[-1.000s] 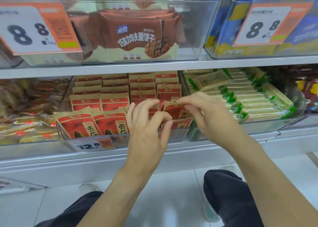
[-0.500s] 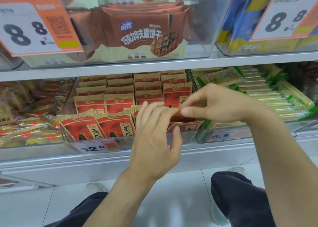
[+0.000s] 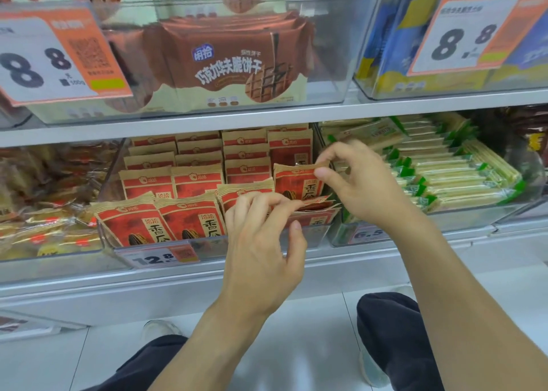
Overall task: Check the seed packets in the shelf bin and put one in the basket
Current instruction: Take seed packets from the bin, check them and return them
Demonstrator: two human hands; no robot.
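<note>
packet tipped up in the bin

a red seed packet [image 3: 298, 183] stands upright, long axis vertical, face toward the camera, at the clear bin's [image 3: 207, 243] right end. right hand [image 3: 367, 183] pinches its top corner; left hand's [image 3: 261, 251] fingertips pinch the packets lying just in front.

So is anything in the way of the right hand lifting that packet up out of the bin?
Nothing visible blocks it. The right hand already pinches the top corner of the raised seed packet, with open space above up to the shelf edge. The left hand fingers the packets in front. No basket is in view.
</note>
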